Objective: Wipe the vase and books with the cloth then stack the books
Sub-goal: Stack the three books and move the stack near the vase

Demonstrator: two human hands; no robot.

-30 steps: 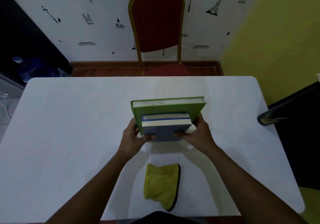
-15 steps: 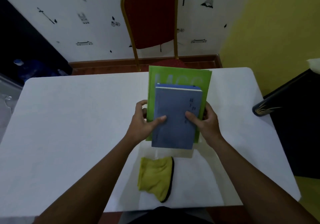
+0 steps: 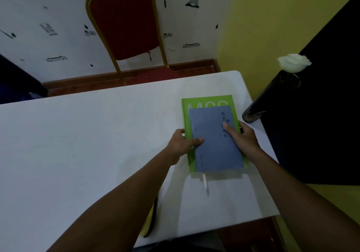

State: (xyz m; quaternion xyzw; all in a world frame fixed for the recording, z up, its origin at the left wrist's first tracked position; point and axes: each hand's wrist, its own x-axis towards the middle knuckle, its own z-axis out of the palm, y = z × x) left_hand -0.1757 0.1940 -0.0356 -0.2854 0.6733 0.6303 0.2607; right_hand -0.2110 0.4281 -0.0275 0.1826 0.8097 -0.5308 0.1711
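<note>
A blue book (image 3: 214, 140) lies flat on top of a larger green book (image 3: 206, 100) near the right side of the white table (image 3: 78, 144). My left hand (image 3: 182, 142) grips the stack's left edge, thumb on the blue cover. My right hand (image 3: 242, 137) holds the right edge, thumb pressed on the blue cover. A white ribbon bookmark (image 3: 204, 181) hangs out of the near edge. The dark vase (image 3: 268, 99) with a white flower (image 3: 293, 63) stands at the table's right edge, close to the books. The yellow cloth (image 3: 149, 220) is mostly hidden under my left forearm.
A red chair with a gold frame (image 3: 126, 23) stands behind the table's far edge. A dark cabinet (image 3: 321, 105) sits right of the table, behind the vase. The table's right edge runs just past my right hand.
The stack went from standing on edge to lying flat, and moved right toward the vase. Both hands stayed on it. The camera view shifted right, so the cloth now sits under my left forearm.
</note>
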